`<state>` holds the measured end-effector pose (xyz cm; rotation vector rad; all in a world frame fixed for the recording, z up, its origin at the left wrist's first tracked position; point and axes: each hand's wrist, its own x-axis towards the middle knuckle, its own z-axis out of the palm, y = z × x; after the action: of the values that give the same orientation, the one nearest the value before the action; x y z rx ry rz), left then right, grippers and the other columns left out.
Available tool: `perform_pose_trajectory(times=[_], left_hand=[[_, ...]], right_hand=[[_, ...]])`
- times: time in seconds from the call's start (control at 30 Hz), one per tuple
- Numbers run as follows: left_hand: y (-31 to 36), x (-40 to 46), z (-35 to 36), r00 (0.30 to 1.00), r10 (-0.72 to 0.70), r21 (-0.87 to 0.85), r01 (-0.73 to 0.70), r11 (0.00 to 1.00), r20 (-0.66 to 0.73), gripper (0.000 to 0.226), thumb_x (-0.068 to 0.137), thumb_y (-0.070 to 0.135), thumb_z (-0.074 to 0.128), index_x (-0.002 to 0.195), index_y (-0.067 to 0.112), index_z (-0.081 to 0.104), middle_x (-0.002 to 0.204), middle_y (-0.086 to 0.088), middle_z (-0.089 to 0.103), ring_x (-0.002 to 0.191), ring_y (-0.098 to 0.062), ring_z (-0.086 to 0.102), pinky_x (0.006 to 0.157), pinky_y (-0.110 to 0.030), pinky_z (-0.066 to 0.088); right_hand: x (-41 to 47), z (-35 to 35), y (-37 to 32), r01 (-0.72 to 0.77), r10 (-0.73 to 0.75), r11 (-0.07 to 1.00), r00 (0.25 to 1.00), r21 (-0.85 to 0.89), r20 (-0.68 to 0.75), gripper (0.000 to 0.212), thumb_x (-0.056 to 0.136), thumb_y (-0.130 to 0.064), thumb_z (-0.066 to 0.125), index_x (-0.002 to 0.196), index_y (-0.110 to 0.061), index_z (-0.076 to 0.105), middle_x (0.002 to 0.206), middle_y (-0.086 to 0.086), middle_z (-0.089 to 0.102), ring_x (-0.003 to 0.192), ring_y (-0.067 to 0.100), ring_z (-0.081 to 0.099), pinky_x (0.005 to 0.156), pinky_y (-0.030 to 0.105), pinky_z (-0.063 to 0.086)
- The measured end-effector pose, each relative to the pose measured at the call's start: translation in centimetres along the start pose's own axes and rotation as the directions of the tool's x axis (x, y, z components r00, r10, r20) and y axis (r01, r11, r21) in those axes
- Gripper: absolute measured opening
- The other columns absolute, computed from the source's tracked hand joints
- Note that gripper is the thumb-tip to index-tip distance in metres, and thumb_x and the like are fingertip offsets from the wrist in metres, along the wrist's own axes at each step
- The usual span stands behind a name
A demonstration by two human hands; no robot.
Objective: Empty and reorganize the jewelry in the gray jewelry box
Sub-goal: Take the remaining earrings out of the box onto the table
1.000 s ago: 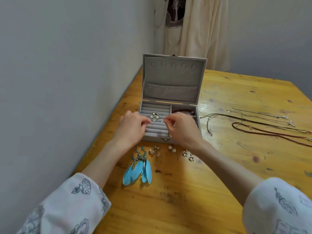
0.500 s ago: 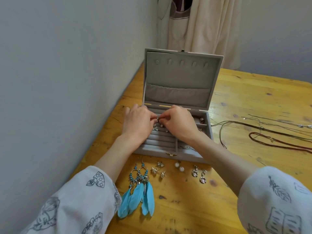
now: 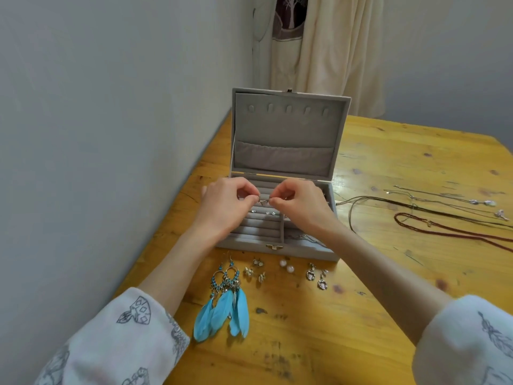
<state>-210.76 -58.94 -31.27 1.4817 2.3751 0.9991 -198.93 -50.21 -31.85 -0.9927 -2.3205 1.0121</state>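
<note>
The gray jewelry box [image 3: 286,252] stands open on the wooden table [image 3: 388,273], lid upright. Both hands hover over its ring rolls. My left hand [image 3: 224,207] and my right hand [image 3: 299,204] each pinch a small silver ring [image 3: 262,202] between their fingertips, held just above the rolls. A few small studs [image 3: 268,213] still sit in the rolls below. In front of the box lie blue feather earrings [image 3: 224,301], small gold earrings [image 3: 255,270], pearl studs [image 3: 287,265] and silver drop earrings [image 3: 316,276].
Several necklaces and cords [image 3: 444,212] are spread on the table to the right of the box. A gray wall [image 3: 111,134] runs along the table's left edge. Cream clothing [image 3: 319,45] hangs behind the box.
Both hands have moved from the front rolls toward the back of the box and lifted slightly, now pinching a small ring between them. The view has shifted closer.
</note>
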Motion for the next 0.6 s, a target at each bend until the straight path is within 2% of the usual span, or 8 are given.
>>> perform_pose_trajectory(times=[0.03,0.1,0.17,0.27,0.4,0.6], left_hand=[[0.3,-0.6,-0.2,1.0,-0.002,-0.037,0.002,0.999,0.008,0.005,0.084,0.023,0.063,0.085,0.024,0.068,0.082,0.01,0.065,0.086,-0.012,0.06,0.089,-0.043,0.047],[1.2,-1.9,-0.6,1.0,0.002,-0.094,0.001,0.996,0.028,0.005,0.084,0.02,0.063,0.087,0.02,0.068,0.084,0.006,0.066,0.084,-0.009,0.061,0.079,-0.024,0.05],[2.1,-3.0,-1.1,1.0,0.015,-0.109,-0.013,0.994,0.026,0.007,0.085,0.017,0.062,0.091,0.017,0.067,0.086,0.004,0.065,0.08,-0.004,0.058,0.067,-0.008,0.043],[3.5,-4.5,-2.0,0.999,0.007,-0.15,-0.002,0.989,0.037,0.007,0.085,0.016,0.062,0.091,0.017,0.066,0.086,0.006,0.064,0.079,-0.002,0.058,0.064,-0.007,0.043],[5.0,-7.2,-2.4,0.991,-0.002,-0.181,0.026,0.983,0.132,0.006,0.084,0.016,0.064,0.089,0.018,0.065,0.084,0.006,0.067,0.082,-0.003,0.062,0.069,-0.012,0.047],[5.1,-10.6,-0.8,0.954,-0.044,-0.105,0.079,0.991,0.298,0.005,0.082,0.017,0.065,0.084,0.021,0.066,0.085,0.004,0.069,0.083,-0.006,0.063,0.075,-0.02,0.052]], right_hand=[[-0.8,-0.5,-0.2,-0.003,0.003,1.0,1.0,0.026,-0.003,0.005,0.086,-0.016,0.062,0.086,-0.014,0.066,0.078,-0.004,0.061,0.074,0.008,0.056,0.064,0.015,0.043],[-2.4,-1.3,-0.5,-0.009,0.01,0.998,1.0,0.063,-0.005,0.005,0.086,-0.016,0.062,0.087,-0.013,0.066,0.079,-0.002,0.063,0.076,0.01,0.059,0.067,0.018,0.047],[-4.1,-2.2,-0.7,-0.014,0.015,0.997,1.0,0.075,-0.012,0.005,0.085,-0.016,0.063,0.087,-0.013,0.066,0.08,-0.002,0.064,0.076,0.01,0.06,0.07,0.021,0.049],[-6.6,-3.0,-0.9,-0.034,0.033,0.996,0.999,0.083,0.006,0.003,0.084,-0.016,0.065,0.081,-0.017,0.065,0.075,-0.007,0.063,0.074,0.007,0.06,0.068,0.017,0.047],[-9.9,-3.2,-1.0,-0.086,0.08,0.991,0.995,0.099,0.063,0.007,0.083,-0.014,0.064,0.078,-0.018,0.064,0.07,-0.007,0.063,0.069,0.011,0.061,0.059,0.021,0.048],[-12.8,-2.1,-0.2,-0.208,0.188,0.971,0.968,0.118,0.165,0.007,0.084,-0.013,0.064,0.077,-0.016,0.063,0.071,0.001,0.066,0.063,0.005,0.061,0.047,0.007,0.038]])
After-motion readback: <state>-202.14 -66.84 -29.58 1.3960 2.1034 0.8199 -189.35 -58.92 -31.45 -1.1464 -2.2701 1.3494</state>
